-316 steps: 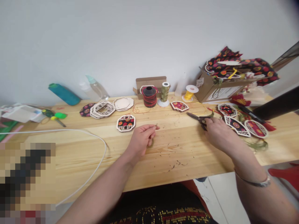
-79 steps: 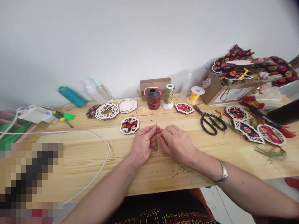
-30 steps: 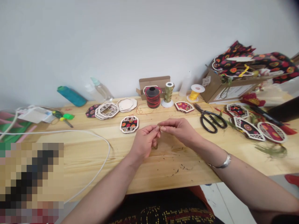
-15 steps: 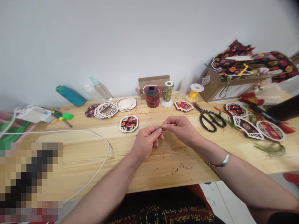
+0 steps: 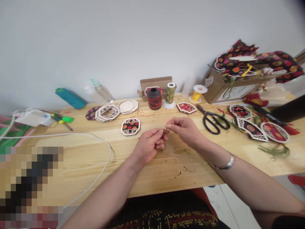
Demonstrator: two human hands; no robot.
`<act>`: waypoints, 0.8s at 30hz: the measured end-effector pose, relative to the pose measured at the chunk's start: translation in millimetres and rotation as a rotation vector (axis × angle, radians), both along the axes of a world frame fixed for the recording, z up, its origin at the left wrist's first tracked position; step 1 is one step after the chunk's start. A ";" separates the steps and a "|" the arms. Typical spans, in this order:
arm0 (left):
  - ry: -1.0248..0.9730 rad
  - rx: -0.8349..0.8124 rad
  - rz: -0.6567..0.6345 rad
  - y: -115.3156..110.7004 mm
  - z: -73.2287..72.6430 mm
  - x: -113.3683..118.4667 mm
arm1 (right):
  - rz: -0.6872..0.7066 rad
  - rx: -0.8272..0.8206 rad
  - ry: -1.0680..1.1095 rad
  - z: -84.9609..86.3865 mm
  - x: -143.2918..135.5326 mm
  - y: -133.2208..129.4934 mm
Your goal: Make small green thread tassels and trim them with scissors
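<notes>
My left hand (image 5: 150, 143) is closed in a pinch above the middle of the wooden table (image 5: 133, 175). My right hand (image 5: 183, 129) pinches right beside it, the fingertips of both almost touching. Something thin and reddish shows between the fingertips, too small to make out. Left of my hands lies an octagonal ornament (image 5: 131, 127) with patterned fabric in a pale wooden frame. A spool of dark red cord (image 5: 154, 100) stands behind my hands, next to a cone of olive thread (image 5: 170, 94). Black-handled scissors (image 5: 211, 122) lie to the right of my right hand.
Stacked wooden frames (image 5: 107, 112) lie at the back left, a teal cone (image 5: 71, 98) beyond them. A yellow ribbon spool (image 5: 198, 93) and a cardboard box (image 5: 230, 89) full of fabric stand back right. A white cable (image 5: 109, 159) curves across the left. Finished ornaments (image 5: 275, 132) lie right.
The fingertips of my two hands have parted slightly, and a bit of the thin reddish thing now shows between them. The view has shifted a little.
</notes>
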State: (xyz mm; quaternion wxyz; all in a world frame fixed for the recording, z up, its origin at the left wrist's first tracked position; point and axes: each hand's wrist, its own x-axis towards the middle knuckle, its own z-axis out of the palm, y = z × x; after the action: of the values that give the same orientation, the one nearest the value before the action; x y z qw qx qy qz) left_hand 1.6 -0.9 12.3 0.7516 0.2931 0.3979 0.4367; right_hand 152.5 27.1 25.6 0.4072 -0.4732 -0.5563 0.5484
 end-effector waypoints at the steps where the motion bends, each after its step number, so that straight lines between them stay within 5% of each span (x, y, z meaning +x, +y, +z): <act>1: 0.007 0.005 0.003 -0.2 -0.1 0.4 | 0.002 0.002 0.000 0.0 0.0 -0.1; 13: 0.113 0.078 0.007 -1.8 -2.6 2.1 | -0.007 0.041 0.005 -1.6 -0.5 -0.8; 24: 0.434 0.529 0.270 -2.8 2.2 -1.0 | 0.046 0.227 0.111 -11.2 0.4 0.4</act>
State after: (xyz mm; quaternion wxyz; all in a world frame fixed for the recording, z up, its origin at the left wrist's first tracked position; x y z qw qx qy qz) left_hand 0.6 -3.8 14.4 0.4834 0.5083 0.4564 0.5473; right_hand 153.0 27.6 14.5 0.4758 -0.3800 -0.6020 0.5165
